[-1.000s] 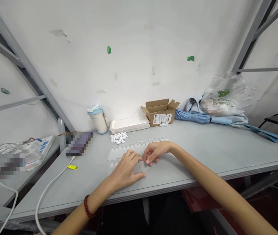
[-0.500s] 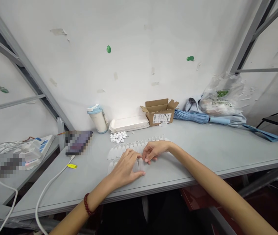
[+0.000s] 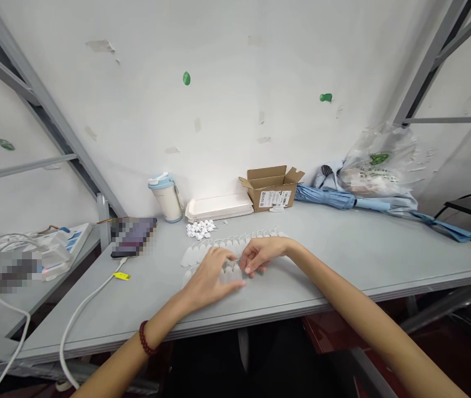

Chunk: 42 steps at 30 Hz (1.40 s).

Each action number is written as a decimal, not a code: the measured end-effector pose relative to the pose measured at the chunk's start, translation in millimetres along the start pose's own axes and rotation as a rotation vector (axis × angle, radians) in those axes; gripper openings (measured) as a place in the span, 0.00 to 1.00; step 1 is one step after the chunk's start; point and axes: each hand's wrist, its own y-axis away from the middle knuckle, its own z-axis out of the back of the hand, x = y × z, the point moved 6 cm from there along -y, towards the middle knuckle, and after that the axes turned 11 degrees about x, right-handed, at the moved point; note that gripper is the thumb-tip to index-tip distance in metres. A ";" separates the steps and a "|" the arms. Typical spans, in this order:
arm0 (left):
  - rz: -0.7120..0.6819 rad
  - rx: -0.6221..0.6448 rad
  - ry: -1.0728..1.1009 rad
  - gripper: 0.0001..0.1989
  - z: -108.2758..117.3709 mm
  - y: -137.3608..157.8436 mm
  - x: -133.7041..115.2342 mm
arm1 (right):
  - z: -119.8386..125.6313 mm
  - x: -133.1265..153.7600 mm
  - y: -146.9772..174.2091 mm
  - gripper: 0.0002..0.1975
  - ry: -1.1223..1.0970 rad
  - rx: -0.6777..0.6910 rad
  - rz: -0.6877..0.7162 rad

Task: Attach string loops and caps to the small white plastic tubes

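Observation:
On the grey table (image 3: pixel 335 243), translucent white flat pieces with rounded ends and thin curved tips lie in a back row (image 3: pixel 196 254) and a front row (image 3: pixel 231 272). My left hand (image 3: pixel 206 279) arches over the front row, its thumb and fingers apart, with a few pieces showing in the gap. Close by on the right, my right hand (image 3: pixel 260 257) has its fingers curled and pinched together at the row's end. Whatever sits between those fingertips is too small to make out. Behind the back row is a pile of small white cap-like pieces (image 3: pixel 201 228).
Along the wall stand a cup with a blue lid (image 3: pixel 168 199), stacked white trays (image 3: pixel 219 208), an open cardboard box (image 3: pixel 272 190), a folded blue umbrella (image 3: pixel 326 197) and a plastic bag (image 3: pixel 374 166). A phone (image 3: pixel 134 236) with a white cable (image 3: pixel 88 307) lies left.
My left hand has shifted slightly left, and its fingers have spread away from the front pieces. The right hand stays almost in place, still pinched.

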 end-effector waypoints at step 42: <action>0.246 -0.502 0.477 0.12 77.1 -106.8 100.3 | 120.3 -77.7 83.1 0.12 0.794 -1.171 -0.641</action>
